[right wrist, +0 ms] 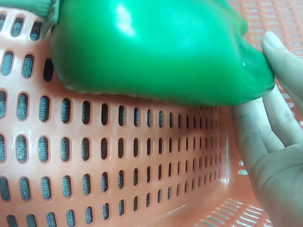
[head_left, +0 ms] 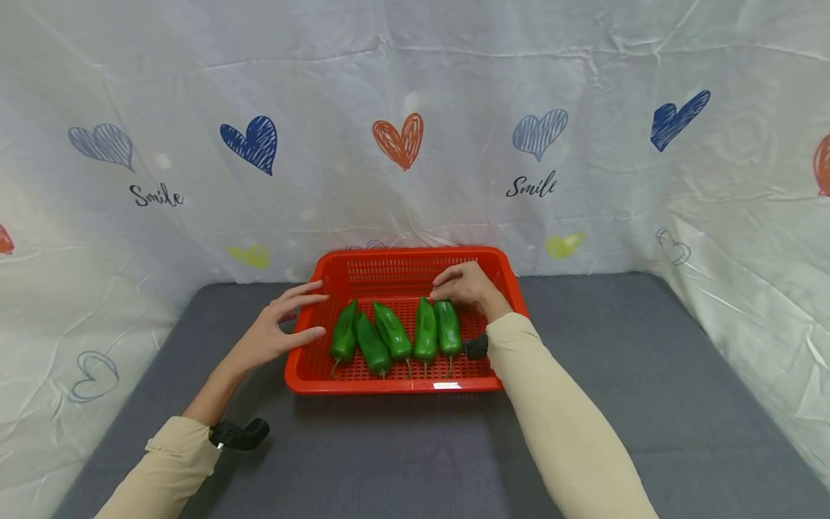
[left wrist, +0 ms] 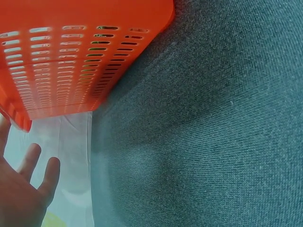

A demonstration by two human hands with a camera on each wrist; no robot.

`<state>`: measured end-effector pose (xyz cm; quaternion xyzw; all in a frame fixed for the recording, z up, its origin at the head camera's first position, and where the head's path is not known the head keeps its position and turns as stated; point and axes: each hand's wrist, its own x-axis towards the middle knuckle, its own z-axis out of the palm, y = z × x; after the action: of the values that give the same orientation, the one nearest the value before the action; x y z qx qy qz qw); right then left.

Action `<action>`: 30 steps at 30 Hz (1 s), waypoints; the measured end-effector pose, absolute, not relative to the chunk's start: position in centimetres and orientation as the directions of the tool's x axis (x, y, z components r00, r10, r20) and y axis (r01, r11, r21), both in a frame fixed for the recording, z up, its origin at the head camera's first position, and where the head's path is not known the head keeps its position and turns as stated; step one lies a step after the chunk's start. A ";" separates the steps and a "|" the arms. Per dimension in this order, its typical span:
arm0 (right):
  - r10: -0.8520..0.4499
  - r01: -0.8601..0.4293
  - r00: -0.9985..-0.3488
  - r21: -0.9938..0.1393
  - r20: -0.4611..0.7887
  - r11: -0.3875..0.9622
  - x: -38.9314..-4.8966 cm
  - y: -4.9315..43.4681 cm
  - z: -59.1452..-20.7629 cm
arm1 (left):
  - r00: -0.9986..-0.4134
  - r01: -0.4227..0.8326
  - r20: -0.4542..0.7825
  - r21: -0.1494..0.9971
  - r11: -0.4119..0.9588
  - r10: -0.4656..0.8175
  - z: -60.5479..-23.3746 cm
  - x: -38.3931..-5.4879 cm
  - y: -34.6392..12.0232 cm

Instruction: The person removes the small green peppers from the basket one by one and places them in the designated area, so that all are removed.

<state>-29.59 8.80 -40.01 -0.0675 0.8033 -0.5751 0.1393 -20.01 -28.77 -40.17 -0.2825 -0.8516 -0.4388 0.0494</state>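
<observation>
Several green peppers [head_left: 392, 331] lie side by side in a red plastic basket [head_left: 395, 386], their stems toward the near side. Inside the basket, my right hand [head_left: 468, 287] pinches the far tip of the rightmost pepper [head_left: 448, 328]. The right wrist view shows that pepper [right wrist: 151, 52] close up, thumb on one side of its tip and fingers on the other. My left hand [head_left: 275, 328] is spread at the basket's left rim, fingers extended and holding nothing. In the left wrist view those fingers [left wrist: 49, 177] show beside the perforated basket wall [left wrist: 61, 61].
The basket stands on a grey cloth-covered table [head_left: 402, 454], near its back edge. Behind it hangs a white curtain [head_left: 454, 86] printed with hearts and "Smile". A black wrist camera [head_left: 240, 435] sits on the left wrist, another [head_left: 476, 347] on the right.
</observation>
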 end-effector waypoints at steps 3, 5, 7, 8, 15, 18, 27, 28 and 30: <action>-0.277 0.079 -0.947 -0.952 -0.165 0.295 -29.5 8.8 -39.8 | -0.837 0.522 0.330 0.720 0.457 0.437 -40.2 -20.0 -28.8; -0.280 0.093 -0.944 -0.956 -0.174 0.280 -29.5 8.8 -39.7 | -0.838 0.521 0.329 0.721 0.457 0.436 -40.2 -20.0 -28.8; -0.279 0.092 -0.945 -0.955 -0.173 0.282 -29.5 8.8 -39.6 | -0.839 0.519 0.328 0.722 0.457 0.435 -40.2 -20.0 -28.8; -0.279 0.085 -0.946 -0.954 -0.168 0.286 -29.5 8.9 -39.5 | -0.839 0.518 0.326 0.722 0.459 0.435 -40.2 -20.0 -28.8; -0.278 0.018 -0.954 -0.949 -0.111 0.316 -29.4 9.0 -39.1 | -0.841 0.516 0.321 0.720 0.465 0.436 -40.2 -19.9 -28.8; -0.278 -0.014 -0.957 -0.944 -0.083 0.329 -29.4 9.1 -39.0 | -0.842 0.513 0.319 0.722 0.463 0.435 -40.2 -19.9 -28.8; -0.288 -0.044 -0.956 -0.954 -0.045 0.297 -29.5 9.4 -38.3 | -0.844 0.510 0.316 0.724 0.465 0.434 -40.2 -19.9 -28.7; -0.291 -0.044 -0.956 -0.956 -0.044 0.289 -29.5 9.4 -38.2 | -0.845 0.507 0.313 0.726 0.464 0.433 -40.2 -19.9 -28.7; -0.299 -0.051 -0.954 -0.959 -0.036 0.280 -29.5 9.5 -38.1 | -0.847 0.502 0.308 0.731 0.461 0.434 -40.2 -19.9 -28.7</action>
<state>-29.53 9.50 -38.13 -0.1104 0.7931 -0.5897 0.1050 -19.90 -28.70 -40.20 -0.2742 -0.8538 -0.4408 0.0388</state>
